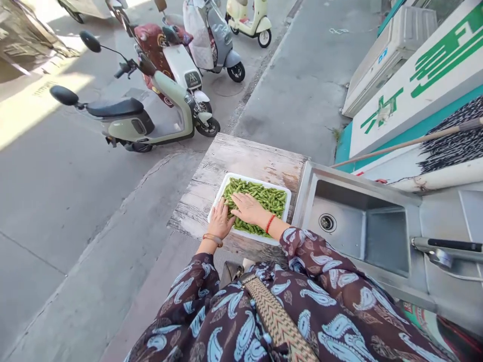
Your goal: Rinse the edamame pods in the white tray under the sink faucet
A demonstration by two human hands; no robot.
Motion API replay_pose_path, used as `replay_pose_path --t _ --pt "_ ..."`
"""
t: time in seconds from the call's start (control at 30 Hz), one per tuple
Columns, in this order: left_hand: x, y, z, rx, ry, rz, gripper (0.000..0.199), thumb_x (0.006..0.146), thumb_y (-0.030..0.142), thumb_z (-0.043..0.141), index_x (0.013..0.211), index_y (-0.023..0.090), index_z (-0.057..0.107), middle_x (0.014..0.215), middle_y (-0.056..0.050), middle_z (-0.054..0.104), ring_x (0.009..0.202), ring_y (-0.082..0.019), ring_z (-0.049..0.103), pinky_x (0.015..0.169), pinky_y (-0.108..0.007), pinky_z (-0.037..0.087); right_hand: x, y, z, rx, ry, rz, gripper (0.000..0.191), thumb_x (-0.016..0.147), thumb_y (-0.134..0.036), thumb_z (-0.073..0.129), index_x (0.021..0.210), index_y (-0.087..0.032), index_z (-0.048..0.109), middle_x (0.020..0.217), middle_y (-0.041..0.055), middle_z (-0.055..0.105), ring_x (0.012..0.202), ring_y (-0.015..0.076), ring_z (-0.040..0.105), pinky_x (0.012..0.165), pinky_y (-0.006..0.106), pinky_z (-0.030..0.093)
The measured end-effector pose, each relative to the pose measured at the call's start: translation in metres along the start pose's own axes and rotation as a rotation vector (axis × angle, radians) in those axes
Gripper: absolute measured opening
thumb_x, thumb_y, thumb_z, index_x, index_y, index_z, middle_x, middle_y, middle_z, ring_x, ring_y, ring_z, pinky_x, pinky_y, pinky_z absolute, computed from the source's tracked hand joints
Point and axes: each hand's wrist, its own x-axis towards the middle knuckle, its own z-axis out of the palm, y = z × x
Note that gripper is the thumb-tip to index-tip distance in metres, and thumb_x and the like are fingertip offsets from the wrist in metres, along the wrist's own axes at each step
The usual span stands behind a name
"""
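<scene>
A white rectangular tray point(290, 203) rests on a weathered wooden tabletop point(247, 156), filled with small green pods point(269, 196); from here I cannot tell whether they are peppers or beans. My left hand point(221, 220), with a bangle at the wrist, lies at the tray's left edge, its fingertips touching the pods. Flat over the left part of the heap is my right hand point(249, 208), a red cord round its wrist. Both hands have their fingers stretched out and grasp nothing. The hands hide some of the pods and part of the rim.
A stainless steel sink point(339, 241) adjoins the tabletop on the right, with a faucet point(445, 245) at its far side. A mop point(449, 136) leans beyond it. Several scooters, including a pale green scooter point(151, 123), stand on the pavement ahead. A patterned strap point(277, 317) crosses my front.
</scene>
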Motion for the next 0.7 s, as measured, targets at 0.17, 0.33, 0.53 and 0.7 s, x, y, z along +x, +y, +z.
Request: replay_pose_path --t 0.17,0.33,0.53,0.7 --pt "0.008 0.004 -0.009 -0.058 0.112 0.038 0.07 0.093 0.039 0.052 0.153 0.013 0.029 0.16 -0.024 0.03 0.149 -0.035 0.03 0.117 -0.056 0.031 -0.052 0.065 -0.04 0.093 0.189 0.171 0.053 0.102 -0.034 0.035 0.149 -0.01 0.044 0.154 0.0163 0.044 0.143 0.0233 0.042 0.12 0.04 0.033" --pt "0.036 0.028 -0.012 -0.048 0.021 0.143 0.07 0.093 0.041 0.052 0.153 0.014 0.031 0.163 -0.021 0.025 0.151 -0.036 0.023 0.121 -0.055 0.026 -0.083 0.097 -0.044 -0.024 0.139 0.304 0.053 0.097 -0.021 0.043 0.149 -0.011 0.045 0.158 0.0168 0.037 0.147 0.0295 0.035 0.12 0.051 0.032" --pt "0.045 0.051 -0.013 0.038 -0.158 0.18 0.067 0.092 0.042 0.054 0.152 0.02 0.038 0.164 -0.013 0.027 0.152 -0.038 0.019 0.122 -0.058 0.019 -0.11 0.055 -0.026 -0.027 0.132 0.132 0.044 0.099 -0.02 0.041 0.14 -0.014 0.056 0.146 0.0148 0.054 0.133 0.028 0.051 0.113 0.047 0.04" --pt "0.047 0.069 -0.017 0.063 -0.122 0.224 0.063 0.094 0.038 0.049 0.153 0.023 0.036 0.165 -0.009 0.026 0.153 -0.035 0.016 0.122 -0.057 0.017 -0.096 0.069 -0.041 0.112 0.29 0.277 0.037 0.099 -0.018 0.039 0.122 -0.021 0.068 0.124 0.0091 0.067 0.111 0.0201 0.063 0.098 0.035 0.05"
